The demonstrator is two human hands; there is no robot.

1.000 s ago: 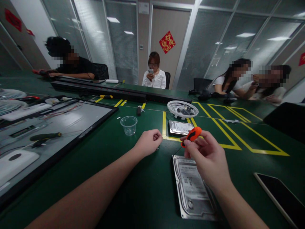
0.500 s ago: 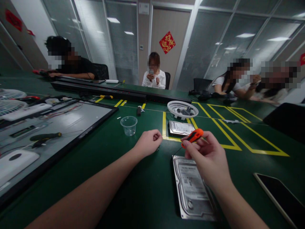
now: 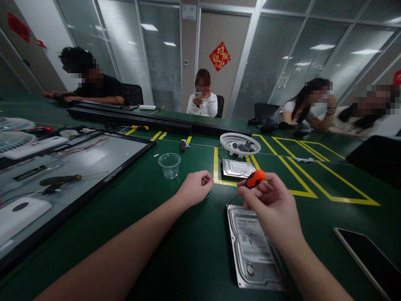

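My right hand point(image 3: 274, 205) grips an orange and black screwdriver point(image 3: 255, 179) by its handle, fingers wrapped round it. The thin shaft slants down to the far left corner of a silver hard drive point(image 3: 250, 246) lying flat on the green table point(image 3: 175, 242). My right hand covers part of that drive. To the left of it, my left hand point(image 3: 196, 187) rests near the table with its fingers curled in. Small shiny bits show just under its fingers; what it holds, if anything, is hidden. A clear plastic cup point(image 3: 169, 167) stands beyond my left wrist.
A second hard drive point(image 3: 238, 168) lies behind, near a white basket point(image 3: 240, 143) of dark parts. On the left is a large black-framed panel point(image 3: 90, 167) with tools on it. A phone point(image 3: 369, 259) lies at right. People sit across the table.
The screwdriver handle has turned slightly in my right hand, its tip staying at the drive's corner. My left hand has not moved. The person opposite has raised a hand toward the head.
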